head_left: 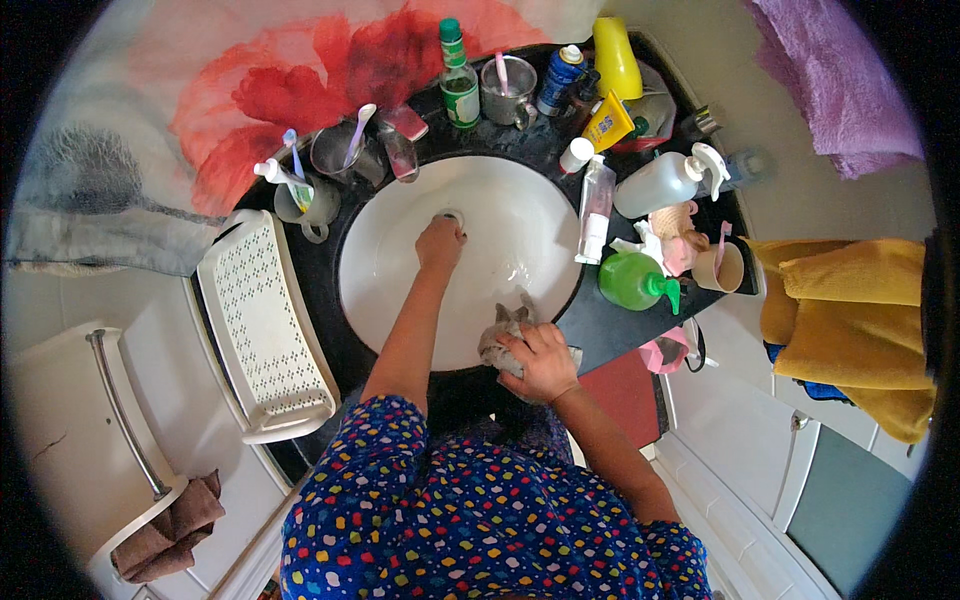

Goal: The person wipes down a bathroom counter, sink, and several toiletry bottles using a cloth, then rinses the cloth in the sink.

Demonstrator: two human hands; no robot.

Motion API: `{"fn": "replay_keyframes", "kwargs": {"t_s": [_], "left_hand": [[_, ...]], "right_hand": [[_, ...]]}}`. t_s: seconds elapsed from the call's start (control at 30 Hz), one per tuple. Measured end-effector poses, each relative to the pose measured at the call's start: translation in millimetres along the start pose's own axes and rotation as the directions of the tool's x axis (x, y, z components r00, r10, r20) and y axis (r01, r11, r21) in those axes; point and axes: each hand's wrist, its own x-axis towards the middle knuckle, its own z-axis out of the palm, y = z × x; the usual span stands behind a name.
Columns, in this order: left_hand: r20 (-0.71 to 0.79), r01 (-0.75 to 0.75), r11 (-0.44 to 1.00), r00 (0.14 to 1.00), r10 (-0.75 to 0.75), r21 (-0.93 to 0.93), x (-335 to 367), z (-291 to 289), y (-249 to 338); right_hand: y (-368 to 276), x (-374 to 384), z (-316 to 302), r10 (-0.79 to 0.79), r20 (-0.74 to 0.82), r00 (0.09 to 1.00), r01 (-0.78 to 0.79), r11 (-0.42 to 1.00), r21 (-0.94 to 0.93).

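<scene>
While the grey cloth point(499, 342) is clasped at the white basin's point(385, 265) five o'clock rim by the right hand's point(543, 362) bent fingers, the left hand point(440, 243) is held at the drain point(454, 214), toward twelve o'clock; whether anything is pinched by its curled fingers cannot be told. At three o'clock, a green pump bottle point(630, 280) is carried by the bench point(603, 335).

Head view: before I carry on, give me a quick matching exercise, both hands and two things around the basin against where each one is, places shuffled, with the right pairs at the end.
Column one
1. Left hand
2. White perforated tray
3. Right hand
4. Green pump bottle

Column two
A. To the right of the basin
B. On a grey cloth at the basin's near edge
C. Down inside the basin
D. To the left of the basin

Pairs: 1-C, 2-D, 3-B, 4-A
</scene>
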Motion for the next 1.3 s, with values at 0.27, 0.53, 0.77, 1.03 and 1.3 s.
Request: {"fn": "replay_keyframes", "kwargs": {"t_s": [0.27, 0.53, 0.77, 1.03, 1.3], "left_hand": [[-0.219, -0.05, 0.831, 0.972, -0.088, -0.554, 56, -27, 108], [-0.017, 0.078, 0.497, 0.983, -0.183, -0.864, 99, -20, 144], [-0.217, -0.076, 0.752, 0.972, -0.091, -0.655, 90, -31, 141], [-0.464, 0.074, 0.919, 0.846, -0.263, -0.387, 80, -37, 154], [-0.515, -0.205, 0.88, 0.856, -0.052, -0.429, 78, -35, 136]], "right_hand": [[1, -3, 3, 0.013, 0.063, 0.998, -0.011, 0.999, -0.03], [0, -3, 1, 0.032, 0.085, 0.996, -0.031, 0.999, -0.005], [-3, -2, -1, 0.044, 0.088, 0.995, -0.045, 0.999, 0.001], [-4, -5, 3, 0.045, 0.064, 0.997, -0.046, 0.999, 0.004], [-5, -5, 3, 0.025, 0.039, 0.999, -0.024, 0.999, -0.025]]}}
